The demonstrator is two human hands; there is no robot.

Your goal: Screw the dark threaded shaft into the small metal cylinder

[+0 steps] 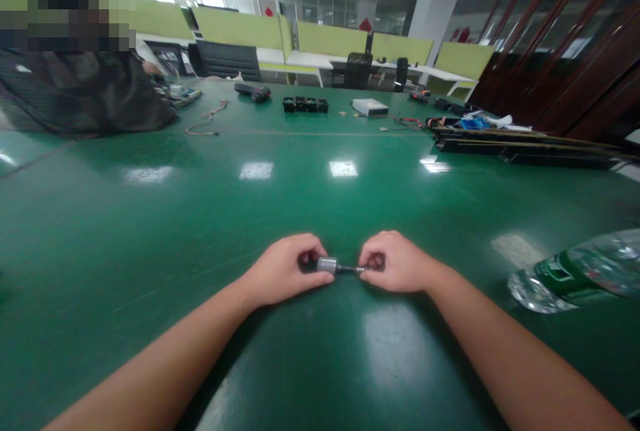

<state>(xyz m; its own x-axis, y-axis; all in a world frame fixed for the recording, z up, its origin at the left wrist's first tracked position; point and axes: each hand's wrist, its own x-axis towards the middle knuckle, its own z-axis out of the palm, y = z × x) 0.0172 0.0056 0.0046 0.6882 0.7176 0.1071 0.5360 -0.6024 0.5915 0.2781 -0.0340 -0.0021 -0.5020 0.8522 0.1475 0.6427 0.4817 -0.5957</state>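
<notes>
Low over the green tabletop (210, 218), my left hand (283, 272) is closed around a small grey metal cylinder (327, 265), its thumb along the near side. A dark part shows behind the cylinder, inside the fingers. From the cylinder's right end a thin dark shaft (347, 269) runs straight across to my right hand (400, 263). My right thumb and fingers pinch the far end of that shaft, where something dark is partly hidden. The piece lies about level, left to right, between both hands. Its exact kind is not clear.
A plastic bottle (565, 278) lies at the right, beyond my right forearm. Farther back are a black part with several openings (305, 104), a white box (371, 107), a cable (203, 126) and long dark strips (525, 144). A person in dark clothing (85, 91) is at the back left.
</notes>
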